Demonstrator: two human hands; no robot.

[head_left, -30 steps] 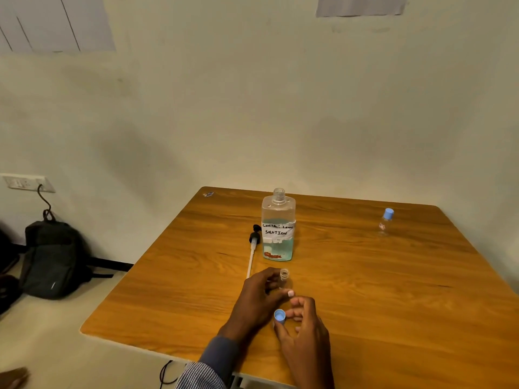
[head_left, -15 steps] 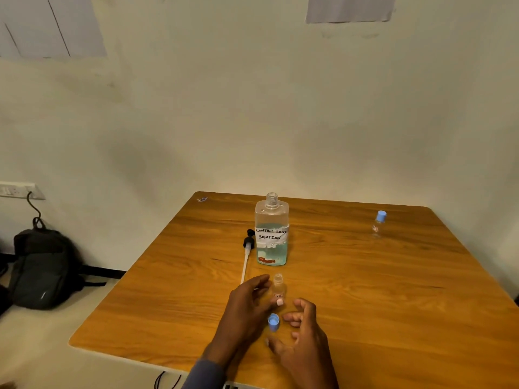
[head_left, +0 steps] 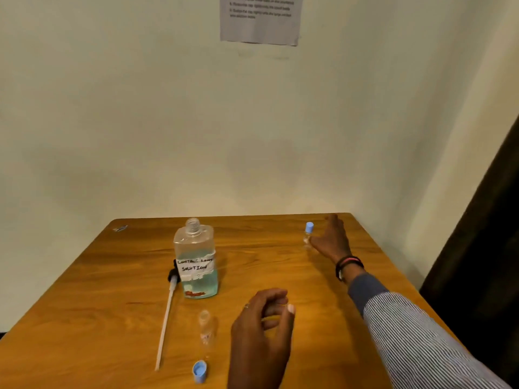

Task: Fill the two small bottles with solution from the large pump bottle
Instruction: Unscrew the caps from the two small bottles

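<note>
The large clear bottle [head_left: 195,259], labelled "solution" and part full of bluish liquid, stands uncapped on the wooden table [head_left: 112,304]. Its pump [head_left: 168,310] with the long tube lies to its left. A small clear bottle [head_left: 207,327] stands open in front of it, with its blue cap [head_left: 200,371] on the table nearer me. My left hand [head_left: 261,332] hovers just right of that small bottle, fingers loosely curled, holding nothing. A second small bottle [head_left: 308,234] with a blue cap stands at the far right. My right hand [head_left: 332,238] is spread beside it, thumb at the bottle.
A printed sheet [head_left: 259,18] hangs on the wall above the table. A dark curtain [head_left: 483,248] borders the right side. A small dark scrap [head_left: 120,228] lies at the table's far left corner.
My left hand let go of the open small bottle and my right hand put down the blue cap. The right arm has stretched out to the capped bottle at the far right.
</note>
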